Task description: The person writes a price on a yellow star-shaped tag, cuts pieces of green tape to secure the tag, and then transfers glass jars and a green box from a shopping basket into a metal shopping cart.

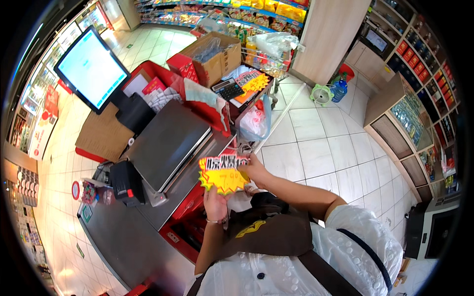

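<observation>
A yellow price sign [224, 177] with a jagged edge and a red-and-white header is held up in front of my body. It bears large printed and handwritten marks. My left hand [216, 204] grips its lower edge from below. At the sign's upper right side, my right hand [256, 171] pinches the edge. Beyond the sign lies the checkout counter [148, 236], with a flat dark-topped cash drawer [170, 142] on it. The red shelf opening [185, 218] under the counter is beside my left forearm.
A lit touchscreen [92, 70] and a black receipt printer [126, 183] stand on the counter. Farther back are a cardboard box [216, 57], a calculator [226, 88], more price signs [253, 83] and a plastic bag [255, 120]. A glass-topped display cabinet [400, 114] stands right, near a green fan [321, 94].
</observation>
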A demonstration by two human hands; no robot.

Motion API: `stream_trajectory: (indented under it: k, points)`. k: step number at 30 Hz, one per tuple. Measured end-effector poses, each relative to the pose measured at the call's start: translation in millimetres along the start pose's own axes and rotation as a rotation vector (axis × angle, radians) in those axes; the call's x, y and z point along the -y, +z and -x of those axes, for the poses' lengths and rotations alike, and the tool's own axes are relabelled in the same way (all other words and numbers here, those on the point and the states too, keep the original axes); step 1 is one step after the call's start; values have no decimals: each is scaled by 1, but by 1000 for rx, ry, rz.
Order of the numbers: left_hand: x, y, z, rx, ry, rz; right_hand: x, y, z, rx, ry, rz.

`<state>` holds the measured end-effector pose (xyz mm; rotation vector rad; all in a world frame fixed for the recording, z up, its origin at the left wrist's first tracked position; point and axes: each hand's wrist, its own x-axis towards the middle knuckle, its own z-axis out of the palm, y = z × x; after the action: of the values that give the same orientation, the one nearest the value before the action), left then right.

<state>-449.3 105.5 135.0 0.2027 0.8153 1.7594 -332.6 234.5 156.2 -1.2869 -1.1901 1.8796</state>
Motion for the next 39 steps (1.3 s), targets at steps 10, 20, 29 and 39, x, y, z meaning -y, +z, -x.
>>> stream_trajectory:
  k: [10,20,29,39]
  points:
    - [15,35,-17,-70,-307,-225,28,-69,-23,255,102,127]
    - [43,140,-132,28,-213,-203,124,-165,-245,195,-231,261]
    - [76,183,-188,-288,-67,-105,174,-184,-423,238,-615,1324]
    - [93,190,-180,-521,5,20,195,-157,-466,388,-472,1599]
